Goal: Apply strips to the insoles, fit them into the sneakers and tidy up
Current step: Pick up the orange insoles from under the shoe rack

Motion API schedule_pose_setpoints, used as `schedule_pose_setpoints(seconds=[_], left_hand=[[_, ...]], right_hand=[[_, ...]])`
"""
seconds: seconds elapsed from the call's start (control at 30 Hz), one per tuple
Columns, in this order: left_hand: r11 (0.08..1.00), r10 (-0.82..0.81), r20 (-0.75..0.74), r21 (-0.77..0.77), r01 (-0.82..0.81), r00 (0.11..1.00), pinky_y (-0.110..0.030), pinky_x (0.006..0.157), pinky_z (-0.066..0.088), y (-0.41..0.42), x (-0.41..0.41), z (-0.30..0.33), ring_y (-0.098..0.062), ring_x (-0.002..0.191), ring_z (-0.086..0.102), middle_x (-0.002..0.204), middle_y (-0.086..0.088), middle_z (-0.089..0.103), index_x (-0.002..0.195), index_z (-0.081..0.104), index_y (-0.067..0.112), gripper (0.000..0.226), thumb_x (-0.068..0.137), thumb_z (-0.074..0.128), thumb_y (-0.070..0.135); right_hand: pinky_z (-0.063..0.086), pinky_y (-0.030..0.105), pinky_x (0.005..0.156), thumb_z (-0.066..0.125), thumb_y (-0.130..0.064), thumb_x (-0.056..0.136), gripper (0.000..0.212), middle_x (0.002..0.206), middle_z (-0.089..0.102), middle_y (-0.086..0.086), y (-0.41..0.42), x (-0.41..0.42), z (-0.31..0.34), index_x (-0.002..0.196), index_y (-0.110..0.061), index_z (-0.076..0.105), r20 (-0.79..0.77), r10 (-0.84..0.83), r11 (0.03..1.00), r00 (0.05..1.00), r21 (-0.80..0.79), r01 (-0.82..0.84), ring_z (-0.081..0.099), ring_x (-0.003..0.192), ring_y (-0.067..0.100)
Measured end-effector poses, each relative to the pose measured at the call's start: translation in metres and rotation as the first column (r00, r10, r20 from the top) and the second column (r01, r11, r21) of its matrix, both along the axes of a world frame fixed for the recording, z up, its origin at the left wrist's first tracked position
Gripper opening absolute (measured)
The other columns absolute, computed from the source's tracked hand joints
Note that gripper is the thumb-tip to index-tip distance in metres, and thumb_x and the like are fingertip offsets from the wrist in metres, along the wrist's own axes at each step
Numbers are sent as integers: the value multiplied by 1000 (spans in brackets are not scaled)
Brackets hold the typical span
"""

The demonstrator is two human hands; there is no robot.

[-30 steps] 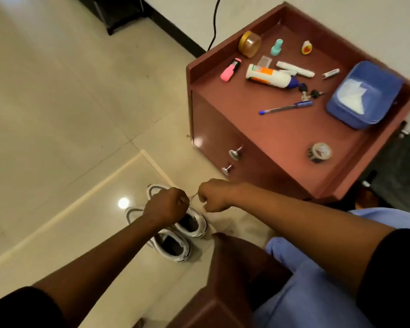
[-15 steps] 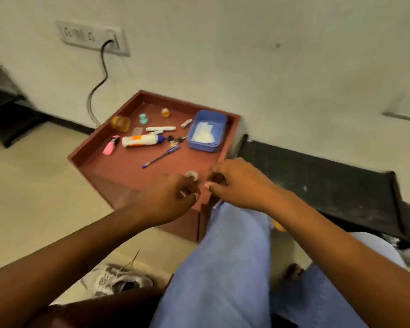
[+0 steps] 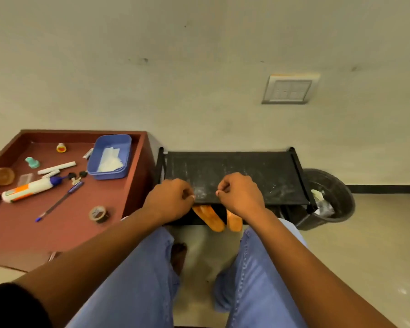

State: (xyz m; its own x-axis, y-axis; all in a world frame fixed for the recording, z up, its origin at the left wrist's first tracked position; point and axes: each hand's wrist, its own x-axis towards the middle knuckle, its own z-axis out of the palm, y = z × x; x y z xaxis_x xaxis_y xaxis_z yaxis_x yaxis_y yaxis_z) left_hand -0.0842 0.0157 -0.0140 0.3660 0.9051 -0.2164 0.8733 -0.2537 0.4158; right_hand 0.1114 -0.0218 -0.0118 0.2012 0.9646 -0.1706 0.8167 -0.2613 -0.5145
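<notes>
Head view: left hand (image 3: pixel 169 201) and right hand (image 3: pixel 240 197) curled, contents indiscernible, above shoe rack (image 3: pixel 234 176); best carried right to bin (image 3: pixel 334 197).

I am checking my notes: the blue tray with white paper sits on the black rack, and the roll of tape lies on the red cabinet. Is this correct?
Not quite. In the head view the blue tray with white paper sits on the red cabinet, not on the black rack. The roll of tape does lie on that cabinet.

Single head-mounted wide-angle view. Looks forward and down over seated person's knees toward wall. Near: black shoe rack (image 3: pixel 234 171) centre; red table (image 3: pixel 57 233) at left edge.
</notes>
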Motion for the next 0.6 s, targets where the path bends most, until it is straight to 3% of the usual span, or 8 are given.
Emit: schedule_pose_setpoints(seconds=[0.1, 0.2, 0.3, 0.37, 0.4, 0.47, 0.53, 0.6], left_hand=[[999, 39, -10, -38, -39, 999, -41, 78, 61, 8, 23, -28, -22, 89, 71, 96, 5, 75, 96, 75, 31, 18, 90, 61, 40], [988, 58, -71, -136, -67, 996, -37, 74, 59, 7, 49, -58, -28, 90, 70, 95, -2, 74, 93, 75, 28, 22, 86, 58, 40], [954, 95, -102, -274, -119, 990, -32, 64, 50, 6, 74, -89, -31, 87, 69, 93, -10, 71, 80, 66, 19, 21, 80, 55, 37], [915, 133, -96, -369, -160, 986, -34, 72, 49, 7, 86, -108, -32, 97, 67, 105, -10, 70, 96, 69, 18, 34, 77, 57, 43], [895, 157, -94, -408, -182, 983, -36, 80, 50, 8, 91, -120, -34, 105, 66, 114, -10, 69, 107, 70, 20, 40, 80, 59, 48], [841, 235, -101, -477, -254, 967, -41, 96, 50, 11, 101, -140, -37, 120, 60, 130, -12, 64, 121, 65, 22, 47, 87, 59, 53], [743, 357, -103, -572, -349, 928, -47, 103, 50, 12, 108, -158, -38, 118, 60, 126, -13, 64, 110, 64, 17, 38, 91, 57, 50], [626, 504, -76, -655, -424, 860, -46, 99, 53, 12, 115, -177, -36, 104, 62, 106, -12, 61, 88, 57, 18, 27, 95, 57, 43]], right_hand=[[61, 42, 74, 69, -30, 91, 8, 91, 71, 3, 8, 10, -25, 89, -22, 71, 66, -33, 996, 997, -76, 38, 69, 85, 30], [59, 41, 73, 70, -33, 90, 20, 88, 66, 8, 18, 15, -49, 87, -14, 65, 118, 47, 969, 992, -248, -16, 66, 84, 33], [46, 35, 60, 69, -32, 90, 30, 76, 55, 7, 32, 27, -63, 74, -14, 51, 150, 202, 871, 968, -480, -108, 59, 74, 29], [42, 31, 56, 68, -31, 92, 32, 74, 51, 6, 43, 42, -67, 73, -14, 50, 103, 277, 774, 955, -612, -159, 53, 66, 23], [45, 32, 60, 65, -32, 95, 28, 78, 53, 6, 49, 51, -70, 80, -11, 53, 44, 292, 712, 955, -677, -186, 53, 68, 22], [54, 37, 81, 59, -38, 99, 29, 107, 62, 10, 55, 69, -79, 112, -12, 58, -55, 282, 589, 958, -778, -218, 62, 94, 27], [52, 42, 100, 56, -43, 100, 48, 136, 60, 9, 53, 87, -101, 138, -15, 52, -92, 212, 526, 973, -828, -193, 59, 123, 29], [51, 43, 104, 59, -42, 97, 50, 138, 61, 9, 44, 100, -132, 139, -14, 55, -141, 63, 562, 988, -813, -152, 59, 126, 30]])
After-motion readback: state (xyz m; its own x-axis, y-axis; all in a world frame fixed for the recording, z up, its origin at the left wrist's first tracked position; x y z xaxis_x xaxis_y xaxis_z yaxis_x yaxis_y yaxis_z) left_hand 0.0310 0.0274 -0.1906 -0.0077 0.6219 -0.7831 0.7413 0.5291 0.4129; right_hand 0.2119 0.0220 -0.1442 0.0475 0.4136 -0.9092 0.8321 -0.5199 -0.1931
